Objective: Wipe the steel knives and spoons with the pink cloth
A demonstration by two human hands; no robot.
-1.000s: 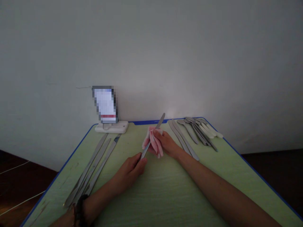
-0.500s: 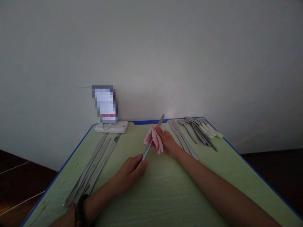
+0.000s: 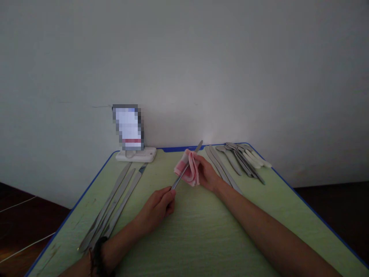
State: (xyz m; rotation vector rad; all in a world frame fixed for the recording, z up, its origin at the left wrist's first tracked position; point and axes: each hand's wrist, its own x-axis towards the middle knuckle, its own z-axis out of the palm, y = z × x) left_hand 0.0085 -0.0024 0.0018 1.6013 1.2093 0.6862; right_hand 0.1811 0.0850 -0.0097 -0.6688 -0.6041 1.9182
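My left hand (image 3: 158,207) is closed around the handle of a silver table knife (image 3: 179,179), whose blade slants up and away to the right. A pink and white cloth (image 3: 184,165) is folded about the blade, leaving the rounded tip showing above it. My right hand (image 3: 206,173) grips the cloth from the right side, its fingers partly hidden behind the folds. Both hands are raised over the middle of the green table (image 3: 184,246). Three more knives (image 3: 115,204) lie side by side to the left, and two others (image 3: 220,165) lie just beyond my right hand.
A phone with a blurred screen (image 3: 128,129) leans near the wall above a white device (image 3: 136,155) at the back left. Several spoons (image 3: 242,159) and white-handled utensils (image 3: 255,158) lie at the back right. The table has a blue edge (image 3: 177,149) against the wall.
The knife has turned a little in my left hand and now shows a narrower side. My right hand and the cloth have shifted slightly up the blade. The utensils on the table have stayed put.
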